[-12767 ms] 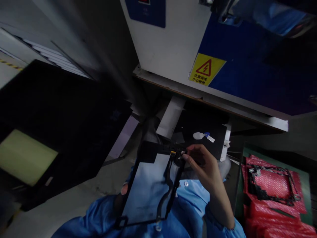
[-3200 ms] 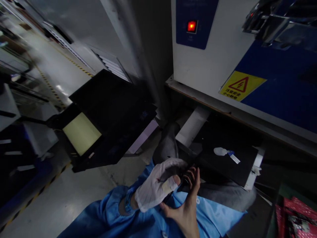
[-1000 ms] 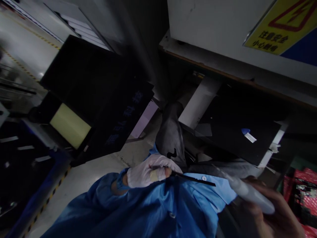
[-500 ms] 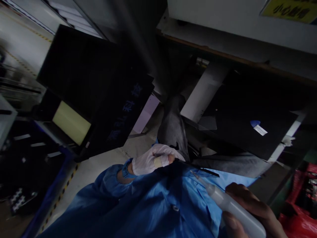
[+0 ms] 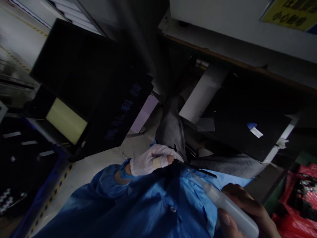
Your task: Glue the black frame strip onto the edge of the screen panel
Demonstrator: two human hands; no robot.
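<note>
My left hand (image 5: 151, 162), in a white glove, is closed on the edge of a thin black frame part (image 5: 198, 170) that lies almost edge-on across my lap. My bare right hand (image 5: 245, 211) at the lower right is wrapped round a white squeeze bottle (image 5: 230, 206). The bottle's thin nozzle points up-left toward the black frame, close to it; whether they touch I cannot tell. My blue smock (image 5: 138, 205) fills the bottom of the view.
A black board (image 5: 237, 129) on my knees carries a small blue cap with a white tag (image 5: 253, 129). A black crate (image 5: 81, 82) with a yellow label stands at the left. A white machine cabinet (image 5: 223, 23) looms above. Red bubble wrap (image 5: 302, 205) lies at the right.
Since a second ago my right hand has brought the bottle leftward, its nozzle now near the black frame. The left hand keeps its grip on the frame.
</note>
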